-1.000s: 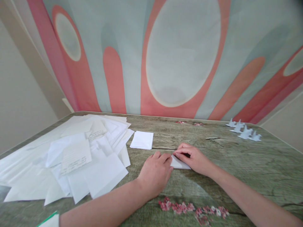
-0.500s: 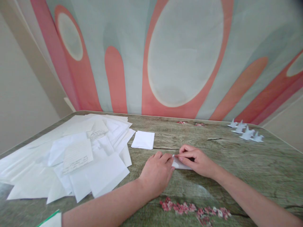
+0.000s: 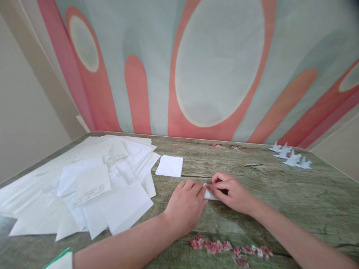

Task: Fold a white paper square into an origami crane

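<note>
A small folded piece of white paper (image 3: 211,195) lies on the wood-patterned table between my hands, partly covered by both. My left hand (image 3: 187,203) rests over its left end, back of the hand up, fingers bent together at the paper's edge. From the right, my right hand (image 3: 231,190) pinches the paper's upper tip between thumb and forefinger, close to the left fingertips. Fine folds under the fingers are hidden.
Loose white sheets (image 3: 126,205), some with writing, spread across the table's left side. A stack of square white paper (image 3: 169,166) lies behind my left hand. Several folded paper cranes (image 3: 293,158) stand at the far right. A patterned wall (image 3: 218,67) rises behind the table (image 3: 308,209).
My right hand has shifted slightly left along the paper, its fingers nearer the upper tip. Less of the paper's right part shows. The left hand has barely moved.
</note>
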Demonstrator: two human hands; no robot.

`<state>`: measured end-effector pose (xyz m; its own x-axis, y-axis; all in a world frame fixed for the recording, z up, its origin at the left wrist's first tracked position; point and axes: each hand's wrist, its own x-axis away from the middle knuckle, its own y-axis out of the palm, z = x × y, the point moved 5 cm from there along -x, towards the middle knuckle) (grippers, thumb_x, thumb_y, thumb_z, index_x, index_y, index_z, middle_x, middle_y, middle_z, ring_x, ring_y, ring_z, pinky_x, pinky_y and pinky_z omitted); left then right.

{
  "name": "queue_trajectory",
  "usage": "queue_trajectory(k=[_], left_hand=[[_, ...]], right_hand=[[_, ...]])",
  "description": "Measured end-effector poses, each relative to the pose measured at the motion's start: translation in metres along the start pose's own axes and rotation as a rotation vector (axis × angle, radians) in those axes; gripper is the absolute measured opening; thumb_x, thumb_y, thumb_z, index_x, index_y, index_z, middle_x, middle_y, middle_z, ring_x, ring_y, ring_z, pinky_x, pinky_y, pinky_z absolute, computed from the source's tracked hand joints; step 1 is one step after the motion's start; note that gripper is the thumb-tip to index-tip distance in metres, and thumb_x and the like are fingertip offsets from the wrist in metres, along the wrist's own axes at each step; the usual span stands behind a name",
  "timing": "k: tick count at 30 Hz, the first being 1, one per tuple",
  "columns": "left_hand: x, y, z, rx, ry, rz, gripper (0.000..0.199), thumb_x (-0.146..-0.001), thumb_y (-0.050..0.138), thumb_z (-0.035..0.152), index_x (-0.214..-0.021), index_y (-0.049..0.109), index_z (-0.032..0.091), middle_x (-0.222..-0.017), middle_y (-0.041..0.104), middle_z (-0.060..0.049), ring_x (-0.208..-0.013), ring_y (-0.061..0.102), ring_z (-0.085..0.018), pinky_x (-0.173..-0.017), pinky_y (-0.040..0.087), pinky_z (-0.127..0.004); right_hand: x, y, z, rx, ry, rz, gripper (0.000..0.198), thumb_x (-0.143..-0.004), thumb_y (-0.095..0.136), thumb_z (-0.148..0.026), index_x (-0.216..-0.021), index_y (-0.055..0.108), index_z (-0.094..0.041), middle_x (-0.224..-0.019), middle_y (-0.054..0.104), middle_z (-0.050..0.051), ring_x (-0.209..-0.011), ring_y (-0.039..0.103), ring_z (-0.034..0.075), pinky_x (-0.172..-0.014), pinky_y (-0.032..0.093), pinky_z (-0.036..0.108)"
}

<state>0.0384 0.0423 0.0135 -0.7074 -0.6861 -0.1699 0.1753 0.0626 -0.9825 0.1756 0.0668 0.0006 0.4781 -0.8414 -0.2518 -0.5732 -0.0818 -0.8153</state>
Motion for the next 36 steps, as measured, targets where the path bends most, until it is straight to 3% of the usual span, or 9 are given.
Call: queue_trajectory(k=[6, 16, 21, 36], left_hand=[[0.006, -0.002, 0.013, -0.043, 0.036, -0.013, 0.034, -0.088, 0.044, 0.034, -0.116, 0.048, 0.015, -0.1, 0.055, -0.007, -0.094, 0.046, -0.024, -0.08, 0.039, -0.038], [0.005, 0.0, 0.01, -0.032, 0.013, -0.026, 0.029, -0.087, 0.046, 0.035, -0.11, 0.051, 0.017, -0.1, 0.054, -0.006, -0.093, 0.046, -0.023, -0.08, 0.037, -0.037], [0.005, -0.001, 0.012, -0.076, 0.067, -0.041, 0.029, -0.087, 0.047, 0.036, -0.108, 0.052, 0.016, -0.097, 0.055, -0.005, -0.089, 0.047, -0.022, -0.078, 0.036, -0.037], [0.01, 0.003, 0.02, -0.156, 0.095, -0.077, 0.055, -0.083, 0.046, 0.055, -0.114, 0.054, 0.01, -0.102, 0.058, -0.009, -0.093, 0.048, -0.024, -0.085, 0.032, -0.038]], right_hand=[[-0.001, -0.001, -0.002, -0.008, -0.002, -0.004, 0.028, -0.087, 0.047, -0.027, -0.07, 0.067, -0.019, -0.075, 0.053, 0.003, -0.074, 0.05, 0.014, -0.072, 0.038, 0.029], [-0.001, 0.0, 0.001, 0.007, -0.001, -0.014, 0.025, -0.087, 0.048, -0.025, -0.078, 0.07, -0.02, -0.076, 0.053, 0.002, -0.074, 0.05, 0.014, -0.071, 0.037, 0.028], [-0.002, -0.001, 0.001, 0.019, -0.005, -0.003, 0.024, -0.086, 0.049, -0.025, -0.077, 0.071, -0.021, -0.076, 0.054, 0.002, -0.074, 0.05, 0.014, -0.071, 0.037, 0.028], [-0.002, -0.001, -0.002, 0.041, 0.002, 0.001, 0.027, -0.087, 0.048, -0.023, -0.068, 0.067, -0.018, -0.074, 0.054, 0.001, -0.072, 0.05, 0.013, -0.069, 0.037, 0.026]])
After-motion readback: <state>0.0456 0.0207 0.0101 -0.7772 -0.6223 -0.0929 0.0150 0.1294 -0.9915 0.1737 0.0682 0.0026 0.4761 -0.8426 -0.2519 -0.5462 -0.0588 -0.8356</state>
